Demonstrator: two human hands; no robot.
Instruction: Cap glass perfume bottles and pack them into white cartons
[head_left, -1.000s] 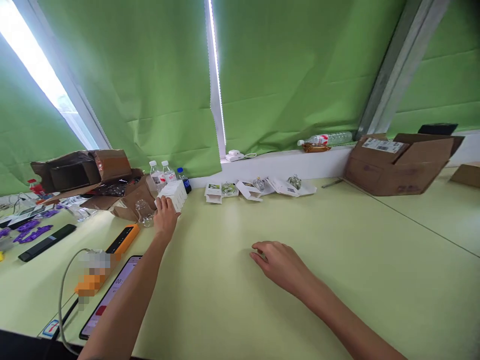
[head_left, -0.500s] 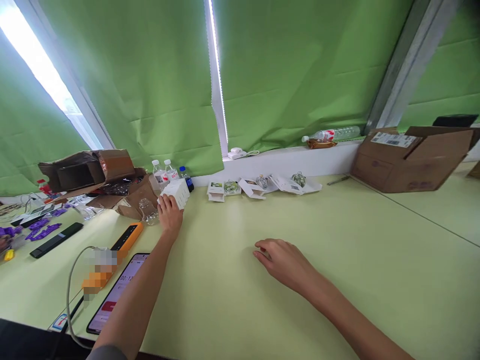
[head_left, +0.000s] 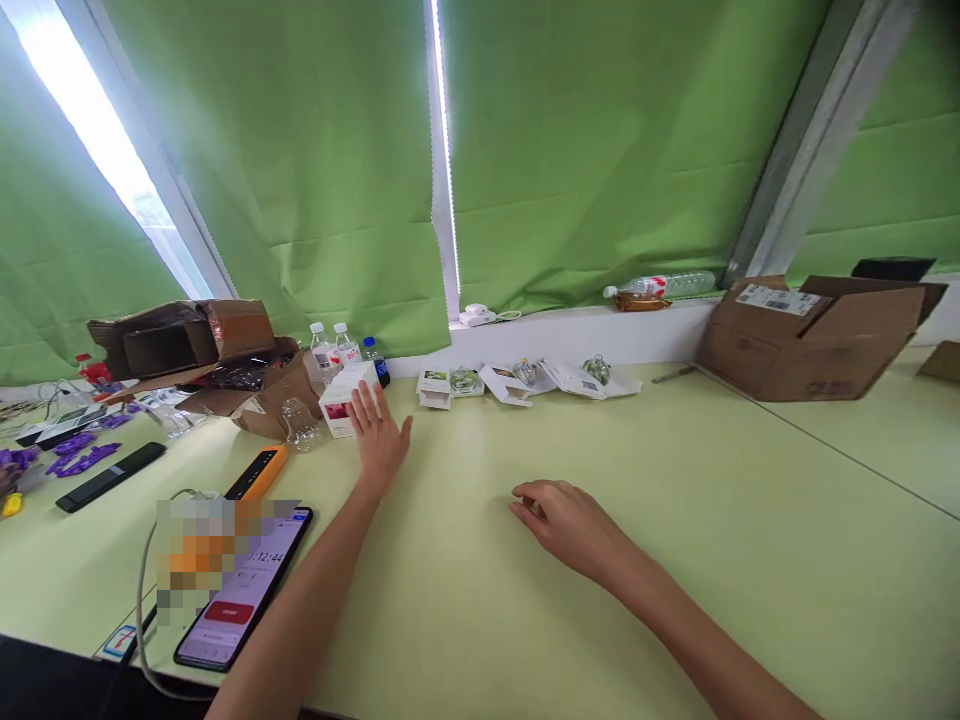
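My left hand [head_left: 381, 438] is open with its fingers spread, just in front of the right side of a white box [head_left: 339, 420] and partly hiding it. Whether the fingertips touch the box I cannot tell. Left of the box stands a small clear glass vessel [head_left: 301, 432]. My right hand [head_left: 564, 518] hovers or rests low over the green tabletop [head_left: 480, 600], fingers loosely bent, thumb a little apart, nothing visible in it. Along the back wall lie opened small white boxes [head_left: 436, 390] with small glass pieces beside them, one a rounded, ribbed glass piece [head_left: 598, 370].
Cardboard boxes stand at the back left [head_left: 240, 335] and back right [head_left: 810, 345]. Several plastic bottles [head_left: 346, 345] are behind the white box. A phone [head_left: 247, 590], an orange power strip [head_left: 259, 472] with a cable and a black bar [head_left: 112, 477] lie on the left.
My left hand has let go of the white box and moved right, its fingers now spread. The box's printed front now shows. My right hand has hardly moved.
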